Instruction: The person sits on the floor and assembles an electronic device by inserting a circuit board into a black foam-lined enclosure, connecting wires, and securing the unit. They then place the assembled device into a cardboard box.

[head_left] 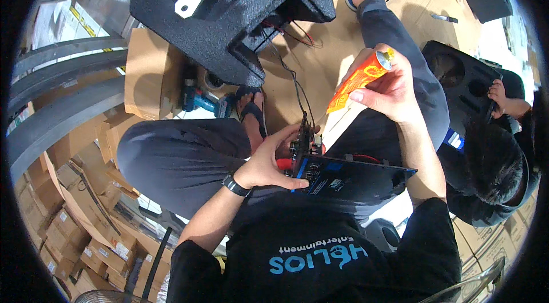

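Note:
A black amplifier panel [360, 178] with knobs at one end rests over my lap, tilted. My left hand [264, 160] grips its knob end, thumb on the face and fingers behind. Black cables [294, 77] run from the panel up toward a black speaker cabinet [189, 31] lying on the floor ahead. Above the panel's far side, my right hand [397, 88] is closed around an orange squeeze tube [359, 82], like a glue tube. Its silvery shoulder and yellow tip point up and right; its flat end points down and left, toward the panel.
A teal power tool [200, 100] stands beside a cardboard box [147, 74] at left. Metal rails [68, 94] and stacked cartons [74, 234] fill the far left. On the right, a person's hand [498, 97] touches another black cabinet [457, 65]. A knife [445, 18] lies on the floor.

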The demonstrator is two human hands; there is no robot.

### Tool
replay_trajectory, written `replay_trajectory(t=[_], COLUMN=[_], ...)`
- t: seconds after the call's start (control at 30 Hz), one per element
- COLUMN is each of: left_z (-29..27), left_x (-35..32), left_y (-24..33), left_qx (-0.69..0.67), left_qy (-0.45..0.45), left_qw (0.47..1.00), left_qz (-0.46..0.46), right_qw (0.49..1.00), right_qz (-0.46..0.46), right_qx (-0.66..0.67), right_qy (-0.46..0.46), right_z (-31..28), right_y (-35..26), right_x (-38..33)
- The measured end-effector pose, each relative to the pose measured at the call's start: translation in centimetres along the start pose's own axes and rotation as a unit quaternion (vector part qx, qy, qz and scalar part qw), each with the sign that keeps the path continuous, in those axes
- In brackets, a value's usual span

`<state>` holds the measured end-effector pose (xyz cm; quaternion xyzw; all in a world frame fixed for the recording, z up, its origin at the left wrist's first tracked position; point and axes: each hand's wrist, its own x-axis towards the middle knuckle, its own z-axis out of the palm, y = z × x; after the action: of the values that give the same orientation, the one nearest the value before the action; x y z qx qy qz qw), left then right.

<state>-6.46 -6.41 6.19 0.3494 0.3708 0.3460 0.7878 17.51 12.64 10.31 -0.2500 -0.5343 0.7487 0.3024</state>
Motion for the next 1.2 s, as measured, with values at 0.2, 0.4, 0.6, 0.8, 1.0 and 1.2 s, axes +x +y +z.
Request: replay_trajectory(t=[0.2,0.4,0.6,0.8,1.0,1.2], left_z=[0.3,0.4,-1.1,-1.3,-1.3,0.8], left_x=[-0.4,-0.3,-1.2,-1.4,-0.7,0.8], left_y=[0.3,-0.3,-1.2,-1.0,0.3,1.4], left_qx=[-0.027,-0.051,0.109,0.104,0.123,0.117], left_qy=[0.010,0.029,0.098,0.258,0.245,0.207], left_qw=[1.000,0.998,0.989,0.960,0.958,0.968], left_qz=[-0.010,0.008,0.028,0.030,0.080,0.078], right_qw=[0.990,0.978,0.975,0.956,0.920,0.864], right_qz=[-0.078,-0.079,-0.131,-0.208,-0.243,-0.142], right_qx=[0.096,0.137,0.063,0.129,0.022,-0.115], right_qy=[0.062,0.137,0.170,0.163,0.306,0.469], right_z=[0.1,-0.7,-1.7,-1.6,-2.5,-5.2], right_y=[-0.1,-3.0,-5.0,-5.7,-1.5,4.1], right_x=[0.7,0.8,-0.2,-2.1,-3.4,-3.6])
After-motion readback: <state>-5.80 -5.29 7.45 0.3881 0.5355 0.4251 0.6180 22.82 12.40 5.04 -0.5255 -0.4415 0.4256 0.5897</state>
